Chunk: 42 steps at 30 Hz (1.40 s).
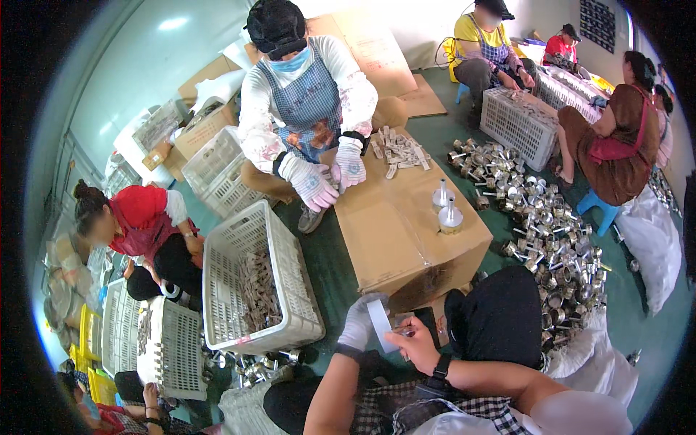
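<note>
My left hand (357,324), in a white knit glove, is closed on a pale white strip (381,328) that hangs upright beside its fingers. Bare and wearing a black wristband, my right hand (420,349) is just right of the strip. Its fingers pinch a small shiny piece that is too small to name, and the thumb side comes close to the strip's lower part. Both hands are above my lap, at the near side of a cardboard box (391,225). Two metal funnel-shaped parts (451,216) stand upright on that box.
Small flat metal pieces (400,151) lie on the box's far end, by a seated co-worker's gloved hands (326,177). A white crate (301,290) of similar pieces stands left. Many metal funnel-shaped parts (540,217) cover the floor at right, near white sacks (649,246). Other people sit around crates.
</note>
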Motion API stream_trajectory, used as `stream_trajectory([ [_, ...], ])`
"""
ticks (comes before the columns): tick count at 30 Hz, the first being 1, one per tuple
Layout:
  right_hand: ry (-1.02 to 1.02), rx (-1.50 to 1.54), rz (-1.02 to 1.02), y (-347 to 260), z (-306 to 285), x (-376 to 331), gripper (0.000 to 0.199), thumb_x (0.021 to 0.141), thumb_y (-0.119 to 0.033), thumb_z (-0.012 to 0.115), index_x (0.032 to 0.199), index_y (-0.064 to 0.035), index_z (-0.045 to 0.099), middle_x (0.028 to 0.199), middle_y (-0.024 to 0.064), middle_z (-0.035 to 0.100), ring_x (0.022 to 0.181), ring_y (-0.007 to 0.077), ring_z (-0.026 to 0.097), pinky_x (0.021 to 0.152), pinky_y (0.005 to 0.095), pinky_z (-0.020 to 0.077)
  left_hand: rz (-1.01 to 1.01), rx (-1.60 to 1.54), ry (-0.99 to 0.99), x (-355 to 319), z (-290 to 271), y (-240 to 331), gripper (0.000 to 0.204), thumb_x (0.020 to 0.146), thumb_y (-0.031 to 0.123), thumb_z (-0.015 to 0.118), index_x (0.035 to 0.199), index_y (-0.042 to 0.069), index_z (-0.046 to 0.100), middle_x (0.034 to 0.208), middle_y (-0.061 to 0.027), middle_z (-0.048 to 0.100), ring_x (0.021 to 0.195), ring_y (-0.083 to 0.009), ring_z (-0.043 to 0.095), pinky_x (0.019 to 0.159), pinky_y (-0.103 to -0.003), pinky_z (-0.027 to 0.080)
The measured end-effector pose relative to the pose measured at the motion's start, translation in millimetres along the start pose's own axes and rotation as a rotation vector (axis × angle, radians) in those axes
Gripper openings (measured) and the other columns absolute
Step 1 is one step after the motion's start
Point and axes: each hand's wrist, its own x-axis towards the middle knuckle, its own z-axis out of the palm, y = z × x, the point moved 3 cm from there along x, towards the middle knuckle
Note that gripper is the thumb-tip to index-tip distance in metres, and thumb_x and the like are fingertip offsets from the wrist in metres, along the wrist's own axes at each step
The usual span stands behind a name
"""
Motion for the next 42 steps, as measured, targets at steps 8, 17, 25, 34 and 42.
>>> stream_trajectory([
  [8,-0.032,-0.018,-0.004,1,0,-1,0.036,0.074,-0.018,0.075,0.09,-0.0054,0.047,0.069,0.0005,0.051,0.046,0.006,0.043,0.039,0.0206,0.0334,0.001,-0.026,0.016,0,-2,0,0.021,0.081,0.004,0.05,0.098,-0.001,0.062,0.1,-0.0161,0.064,0.088,-0.0275,0.061,0.073,-0.039,0.053],
  [17,-0.015,0.049,-0.016,-2,1,-3,0.034,0.074,-0.015,0.075,0.088,-0.0066,0.046,0.068,0.0003,0.053,0.045,0.0058,0.043,0.039,0.0216,0.0327,-0.051,-0.038,0.127,1,4,-1,0.019,0.082,0.01,0.05,0.094,0.001,0.062,0.096,-0.0169,0.065,0.087,-0.0293,0.062,0.072,-0.042,0.051],
  [25,-0.031,-0.158,-0.112,10,-2,3,0.036,0.071,-0.015,0.077,0.087,-0.0073,0.046,0.069,-0.0008,0.053,0.049,0.0045,0.044,0.042,0.0204,0.0342,-0.074,-0.116,0.065,-14,15,1,0.017,0.081,0.004,0.055,0.098,0.004,0.061,0.094,-0.0109,0.065,0.08,-0.0234,0.062,0.073,-0.035,0.053],
  [34,-0.149,-0.374,-0.327,3,-2,-1,0.04,0.068,-0.008,0.079,0.085,-0.009,0.043,0.073,-0.003,0.049,0.057,0.0036,0.048,0.049,0.0193,0.0392,-0.087,0.024,0.148,-29,41,17,0.019,0.084,0.017,0.054,0.096,0.004,0.059,0.079,-0.0072,0.062,0.069,-0.0208,0.06,0.062,-0.033,0.051],
  [42,-0.165,-0.271,-0.251,15,-5,-8,0.036,0.071,-0.004,0.076,0.086,-0.0083,0.043,0.077,-0.0019,0.052,0.06,0.0046,0.05,0.051,0.0197,0.0412,-0.211,-0.324,-0.085,-15,13,-10,0.02,0.084,0.022,0.051,0.089,0.003,0.058,0.083,-0.0121,0.063,0.069,-0.0275,0.06,0.063,-0.036,0.053],
])
